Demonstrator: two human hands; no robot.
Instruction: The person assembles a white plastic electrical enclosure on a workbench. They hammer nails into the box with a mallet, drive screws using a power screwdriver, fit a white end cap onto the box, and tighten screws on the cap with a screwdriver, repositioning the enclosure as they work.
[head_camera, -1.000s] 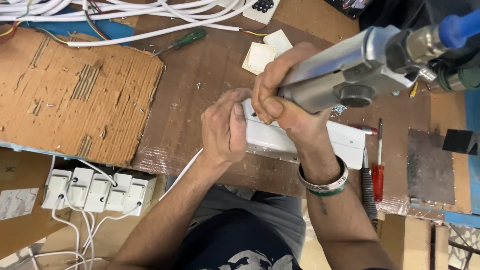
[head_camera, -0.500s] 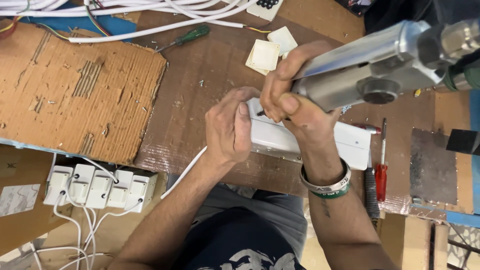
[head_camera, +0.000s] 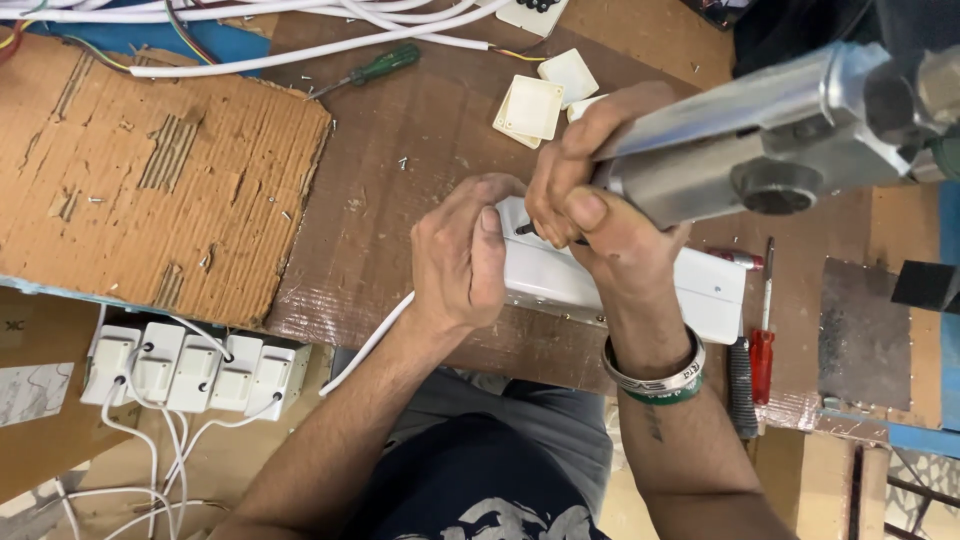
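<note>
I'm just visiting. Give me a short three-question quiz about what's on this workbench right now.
1. True or false: the right hand grips a silver metal power tool.
2. What does the left hand steady? A) white plastic socket box B) corrugated brown cardboard sheet C) green-handled screwdriver
3. What colour is the handle of the screwdriver at the right wrist?

Key: 1 true; 2 A; 3 red.

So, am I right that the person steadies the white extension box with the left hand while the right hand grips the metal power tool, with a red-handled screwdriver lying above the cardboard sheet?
Not quite: in the head view the screwdriver above the cardboard sheet is green-handled. The rest holds: left hand on the white extension box, right hand gripping the metal power tool.
</note>
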